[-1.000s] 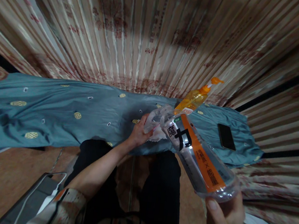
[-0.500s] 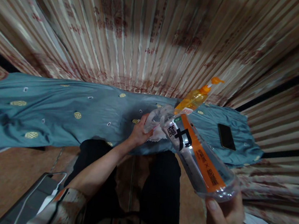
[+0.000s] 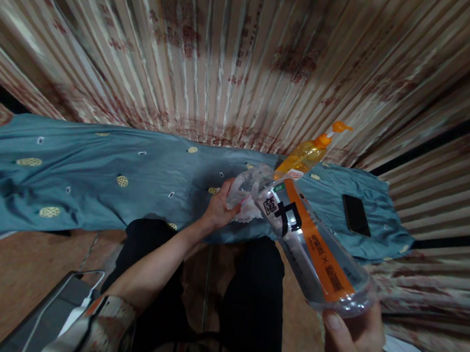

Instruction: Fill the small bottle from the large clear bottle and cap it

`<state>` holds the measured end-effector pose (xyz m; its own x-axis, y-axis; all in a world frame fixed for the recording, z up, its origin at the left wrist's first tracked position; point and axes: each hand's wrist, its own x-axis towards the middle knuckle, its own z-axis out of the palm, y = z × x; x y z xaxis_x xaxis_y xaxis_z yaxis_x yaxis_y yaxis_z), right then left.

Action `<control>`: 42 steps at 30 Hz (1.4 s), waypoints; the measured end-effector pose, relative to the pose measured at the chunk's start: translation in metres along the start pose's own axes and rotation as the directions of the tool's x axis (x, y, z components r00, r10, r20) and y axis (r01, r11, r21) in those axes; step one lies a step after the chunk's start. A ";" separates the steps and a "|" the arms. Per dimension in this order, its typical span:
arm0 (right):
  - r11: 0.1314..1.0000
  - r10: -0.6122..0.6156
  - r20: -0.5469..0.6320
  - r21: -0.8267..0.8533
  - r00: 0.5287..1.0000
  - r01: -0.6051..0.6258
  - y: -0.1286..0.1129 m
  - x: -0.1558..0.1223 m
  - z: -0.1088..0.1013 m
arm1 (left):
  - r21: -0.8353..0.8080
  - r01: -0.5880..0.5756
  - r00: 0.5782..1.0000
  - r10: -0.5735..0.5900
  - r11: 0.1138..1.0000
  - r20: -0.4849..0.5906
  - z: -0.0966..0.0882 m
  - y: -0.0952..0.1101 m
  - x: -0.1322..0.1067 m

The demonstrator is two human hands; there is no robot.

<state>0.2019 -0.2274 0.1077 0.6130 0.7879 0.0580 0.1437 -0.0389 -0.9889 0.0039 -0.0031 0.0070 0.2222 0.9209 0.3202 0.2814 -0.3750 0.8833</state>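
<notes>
My right hand [image 3: 353,350] grips the base of a large clear plastic bottle [image 3: 312,248] with an orange, black and white label, tilted so its mouth points down and away. My left hand [image 3: 219,208] is closed on a small clear container [image 3: 241,191] held right at the bottle's mouth, with a white cloth or tissue [image 3: 249,215] under it. Both are over the near edge of a blue patterned cloth [image 3: 89,175] that covers a low surface.
An orange pump bottle [image 3: 308,153] stands on the blue cloth behind the clear bottle. A black phone [image 3: 355,215] lies to its right. Striped curtains [image 3: 241,57] hang behind. A dark device with white cables [image 3: 60,309] sits on the floor at the lower left. My dark-trousered legs [image 3: 246,297] are below.
</notes>
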 end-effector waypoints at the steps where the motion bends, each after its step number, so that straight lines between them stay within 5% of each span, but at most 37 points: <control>1: 1.000 0.001 0.004 -0.003 1.000 0.000 0.000 0.000 0.000 | -0.001 -0.001 1.000 0.001 1.000 -0.001 0.000 0.000 0.000; 42: 0.998 -0.002 -0.007 -0.061 1.000 0.001 -0.007 0.002 0.003 | -0.003 0.029 1.000 -0.029 1.000 -0.001 -0.001 0.004 0.000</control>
<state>0.1995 -0.2239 0.1142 0.6180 0.7838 0.0608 0.1918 -0.0753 -0.9786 0.0044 -0.0045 0.0108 0.2127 0.9315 0.2951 0.2849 -0.3481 0.8931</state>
